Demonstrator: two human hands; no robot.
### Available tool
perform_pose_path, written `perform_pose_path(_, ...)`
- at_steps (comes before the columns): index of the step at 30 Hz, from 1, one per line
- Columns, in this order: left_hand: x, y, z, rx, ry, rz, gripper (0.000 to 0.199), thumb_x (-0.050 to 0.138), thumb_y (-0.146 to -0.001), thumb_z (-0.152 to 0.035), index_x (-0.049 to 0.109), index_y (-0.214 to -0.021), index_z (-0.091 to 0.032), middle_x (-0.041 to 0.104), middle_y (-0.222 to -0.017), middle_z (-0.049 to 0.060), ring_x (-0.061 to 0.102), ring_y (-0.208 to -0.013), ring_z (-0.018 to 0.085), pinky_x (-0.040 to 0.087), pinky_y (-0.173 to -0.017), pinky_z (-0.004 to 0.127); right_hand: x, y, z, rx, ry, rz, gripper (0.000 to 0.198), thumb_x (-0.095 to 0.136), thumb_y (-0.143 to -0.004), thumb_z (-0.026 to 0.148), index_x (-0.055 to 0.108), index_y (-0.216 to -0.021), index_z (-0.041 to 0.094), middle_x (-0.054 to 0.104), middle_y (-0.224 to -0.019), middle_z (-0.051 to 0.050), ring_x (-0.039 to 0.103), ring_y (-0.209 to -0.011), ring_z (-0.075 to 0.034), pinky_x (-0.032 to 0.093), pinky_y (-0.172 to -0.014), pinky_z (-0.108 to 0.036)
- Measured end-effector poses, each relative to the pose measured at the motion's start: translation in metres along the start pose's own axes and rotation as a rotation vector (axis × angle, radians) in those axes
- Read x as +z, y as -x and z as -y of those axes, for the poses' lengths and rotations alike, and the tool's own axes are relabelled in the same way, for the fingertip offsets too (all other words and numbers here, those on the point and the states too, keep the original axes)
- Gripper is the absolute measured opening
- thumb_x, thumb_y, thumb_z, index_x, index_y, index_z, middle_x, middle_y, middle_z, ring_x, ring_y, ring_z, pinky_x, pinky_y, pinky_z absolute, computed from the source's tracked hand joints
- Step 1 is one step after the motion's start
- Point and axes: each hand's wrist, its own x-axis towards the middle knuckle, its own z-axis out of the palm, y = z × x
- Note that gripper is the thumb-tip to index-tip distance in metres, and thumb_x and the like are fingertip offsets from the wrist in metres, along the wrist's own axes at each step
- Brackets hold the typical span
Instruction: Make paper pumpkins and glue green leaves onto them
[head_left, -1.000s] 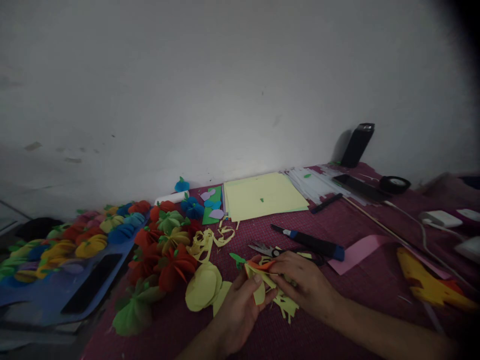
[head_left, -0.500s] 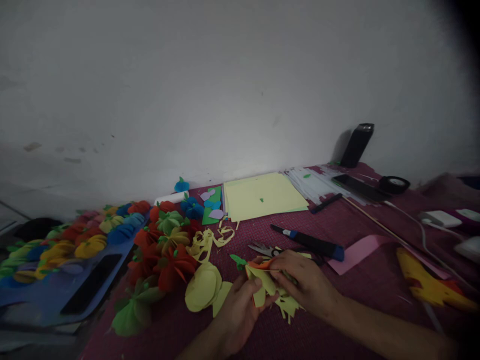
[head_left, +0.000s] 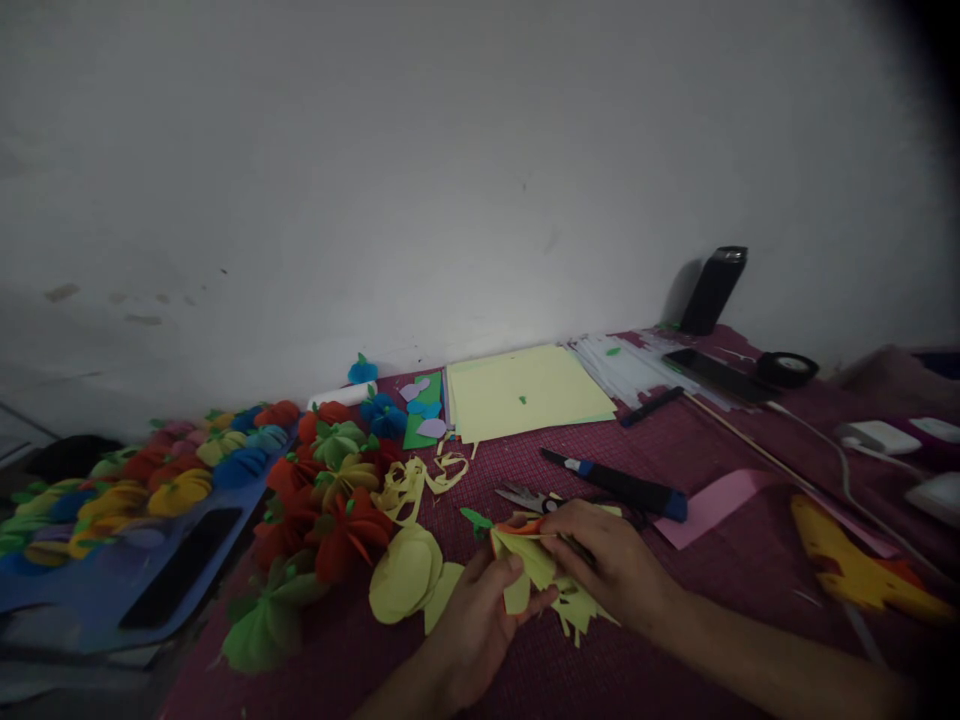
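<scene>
Between my two hands is a folded paper pumpkin (head_left: 523, 560) in pale yellow and orange, with a green leaf top (head_left: 475, 521) sticking out to the left. My left hand (head_left: 480, 615) is closed around its lower side, thumb on the yellow face. The fingers of my right hand (head_left: 600, 555) pinch its right edge; part of the paper is hidden behind them. Scissors (head_left: 523, 497) lie just beyond my hands. Yellow paper scraps (head_left: 577, 608) lie under my right hand, and a stack of yellow paper circles (head_left: 407, 572) rests left of my left hand.
Finished paper pumpkins (head_left: 330, 500) crowd the left, more on a blue tray (head_left: 195, 570) with a black phone (head_left: 180, 567). Yellow sheets (head_left: 529, 390) lie near the wall. Rightward are a blue-black cutter knife (head_left: 630, 488), a pink strip (head_left: 712, 508), a yellow glue gun (head_left: 855, 560) and a black can (head_left: 715, 290).
Both hands stay almost in place, still on the paper pumpkin. My right hand has shifted very slightly at its edge, and the whole view moves a little.
</scene>
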Motion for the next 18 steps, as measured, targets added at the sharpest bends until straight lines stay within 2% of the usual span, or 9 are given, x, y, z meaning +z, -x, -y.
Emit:
perform_pose_path(7,0.000,0.001,0.000,-0.007,-0.009,0.021,0.025,0.057,-0.082,-0.021,0.063,-0.106,-0.020,0.066,-0.106,0.006,0.056,-0.105,0.022,0.039,-0.096,0.041,0.005,0.002,-0.004,0.115,-0.023,-0.016,0.010,0.049,-0.087,0.022,0.057,-0.094,0.021,0.066,-0.082,-0.003,0.062,-0.076,-0.016,0.048,-0.065,-0.027)
perform_pose_path(10,0.002,0.002,-0.001,-0.008,-0.005,0.006,0.028,0.060,-0.080,-0.021,0.063,-0.108,-0.019,0.066,-0.106,0.006,0.056,-0.105,0.023,0.040,-0.095,0.042,0.009,0.005,-0.008,0.109,-0.039,-0.052,0.008,0.051,-0.086,0.023,0.055,-0.093,0.021,0.067,-0.084,-0.003,0.063,-0.077,-0.016,0.049,-0.067,-0.028)
perform_pose_path(13,0.004,0.001,-0.002,-0.013,-0.008,-0.006,0.027,0.062,-0.078,-0.023,0.064,-0.104,-0.017,0.067,-0.104,0.007,0.058,-0.102,0.024,0.040,-0.094,0.043,0.011,0.007,-0.011,0.048,-0.027,-0.100,0.005,0.050,-0.087,0.021,0.054,-0.089,0.021,0.067,-0.087,-0.004,0.064,-0.079,-0.016,0.050,-0.069,-0.028)
perform_pose_path(18,0.003,0.000,-0.003,-0.004,-0.012,-0.008,0.022,0.061,-0.079,-0.023,0.066,-0.099,-0.018,0.068,-0.102,0.006,0.058,-0.101,0.023,0.040,-0.094,0.042,0.004,0.004,-0.010,-0.154,0.017,-0.038,0.017,0.042,-0.088,0.011,0.057,-0.087,0.020,0.065,-0.096,-0.007,0.060,-0.085,-0.015,0.049,-0.070,-0.028)
